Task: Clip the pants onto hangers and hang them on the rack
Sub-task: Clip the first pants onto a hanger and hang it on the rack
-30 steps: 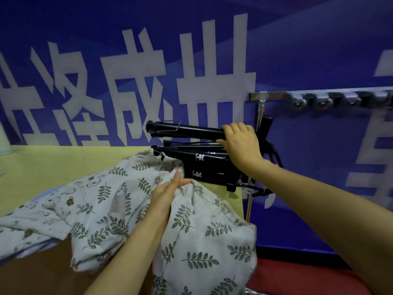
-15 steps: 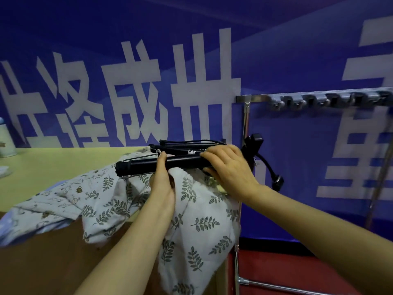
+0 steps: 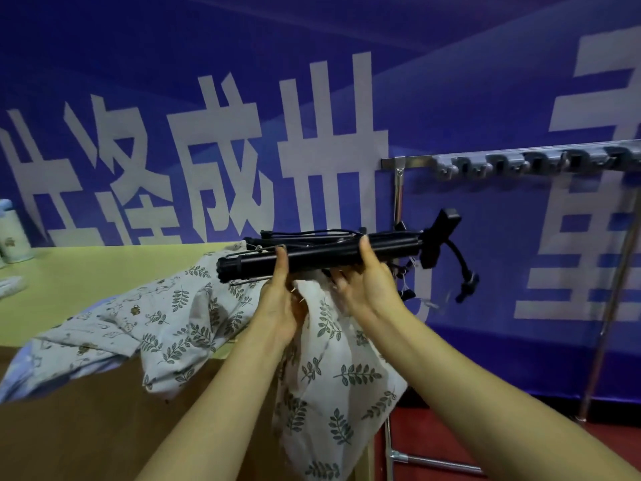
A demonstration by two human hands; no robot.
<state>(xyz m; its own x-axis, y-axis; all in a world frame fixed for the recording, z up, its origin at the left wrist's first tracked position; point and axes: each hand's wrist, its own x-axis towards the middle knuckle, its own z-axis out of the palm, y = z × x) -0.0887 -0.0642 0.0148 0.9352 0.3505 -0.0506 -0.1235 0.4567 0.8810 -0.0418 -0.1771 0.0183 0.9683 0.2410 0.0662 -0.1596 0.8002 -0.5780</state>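
The black clip hanger [image 3: 319, 258] is held level in front of me, its hook end pointing right. My left hand [image 3: 277, 303] grips its bar near the left end, with the cloth bunched under its fingers. My right hand [image 3: 367, 289] grips the bar further right, thumb over the top. White pants with a green leaf print [image 3: 329, 359] hang from under my hands over the table's edge and spread left across the table. A metal clip wire shows at the hanger's left end; whether it bites the cloth is hidden.
More black hangers [image 3: 312, 234] lie just behind the held one. The rack's silver rail [image 3: 409, 163] with grey hooks [image 3: 520, 164] runs at upper right, with poles [image 3: 610, 307] below. The yellow-green table [image 3: 86, 272] carries a cup [image 3: 10, 230] at far left.
My right hand has drawn one hanger off the pile toward me. My left hand rose from the pants to take the bar, lifting the cloth's edge up under it.
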